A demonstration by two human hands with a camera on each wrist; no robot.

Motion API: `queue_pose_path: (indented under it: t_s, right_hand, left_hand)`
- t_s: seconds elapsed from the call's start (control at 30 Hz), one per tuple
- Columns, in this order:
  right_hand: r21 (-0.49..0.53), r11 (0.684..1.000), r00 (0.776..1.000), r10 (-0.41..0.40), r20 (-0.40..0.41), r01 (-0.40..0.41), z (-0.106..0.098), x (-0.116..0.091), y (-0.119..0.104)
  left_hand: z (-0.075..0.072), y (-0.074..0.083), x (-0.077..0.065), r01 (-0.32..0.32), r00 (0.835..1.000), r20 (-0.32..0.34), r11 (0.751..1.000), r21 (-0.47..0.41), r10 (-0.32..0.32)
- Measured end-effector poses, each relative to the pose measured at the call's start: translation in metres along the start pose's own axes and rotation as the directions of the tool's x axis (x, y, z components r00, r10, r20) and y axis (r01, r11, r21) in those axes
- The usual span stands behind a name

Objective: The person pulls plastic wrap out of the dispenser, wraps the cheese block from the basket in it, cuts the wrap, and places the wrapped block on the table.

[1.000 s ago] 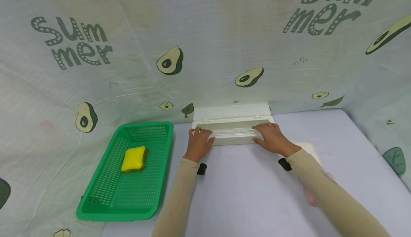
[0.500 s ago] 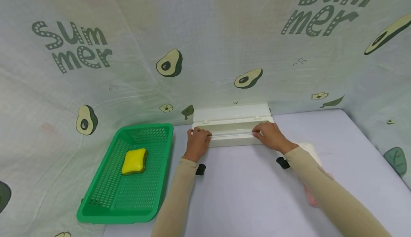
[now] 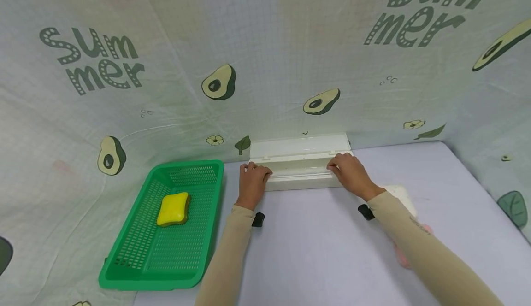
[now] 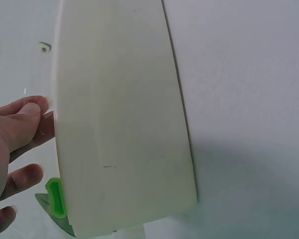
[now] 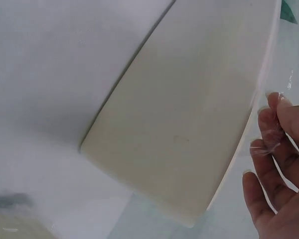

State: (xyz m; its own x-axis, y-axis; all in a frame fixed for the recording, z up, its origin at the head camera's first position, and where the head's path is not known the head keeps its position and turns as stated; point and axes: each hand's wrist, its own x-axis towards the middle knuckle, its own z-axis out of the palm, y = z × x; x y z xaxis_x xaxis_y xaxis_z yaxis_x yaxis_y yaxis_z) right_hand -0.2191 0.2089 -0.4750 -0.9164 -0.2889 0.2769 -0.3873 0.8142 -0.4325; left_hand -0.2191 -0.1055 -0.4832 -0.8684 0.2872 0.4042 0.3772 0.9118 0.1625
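A long white plastic-wrap dispenser (image 3: 304,184) stands at the back of the table, its lid (image 3: 298,145) tipped back against the cloth. At its left end, my left hand (image 3: 252,185) is over the front rim, thumb and index finger pinched together on the film's edge. My right hand (image 3: 350,174) does likewise near the right end. Clear plastic film (image 5: 272,142) shows crinkled between the right fingers. In the left wrist view the dispenser's front wall (image 4: 122,124) fills the middle, and a small green piece (image 4: 56,198) sticks out beside its end.
To the left, a green plastic basket (image 3: 163,284) holds a yellow sponge-like block (image 3: 172,208). A whitish slab (image 3: 402,197) and a pink object (image 3: 402,256) lie partly hidden under the right forearm. Behind hangs an avocado-print cloth (image 3: 265,66).
Both hands' fingers have drawn from spread over the dispenser's front rim into pinches on the film's edge. The hands have moved slightly apart. Basket and dispenser stay put.
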Motion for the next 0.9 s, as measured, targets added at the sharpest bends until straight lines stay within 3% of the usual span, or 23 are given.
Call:
queue_pose_path:
  t_s: [0.27,0.4,0.9]
  right_hand:
    - [-0.055,0.996,0.998,-0.063,0.014,0.064,-0.006,-0.003,0.0]
    - [-0.071,0.993,0.995,-0.099,-0.016,0.098,-0.008,-0.007,0.0]
    - [-0.169,0.969,0.967,-0.207,-0.148,0.182,-0.013,-0.017,0.004]
  left_hand:
    - [-0.006,-0.002,0.0,-0.007,1.0,-0.01,1.0,0.023,0.007]
    - [-0.007,-0.003,-0.001,-0.012,1.0,-0.014,1.0,0.022,0.013]
    - [-0.008,-0.009,-0.006,-0.097,0.977,-0.171,0.979,0.182,0.128]
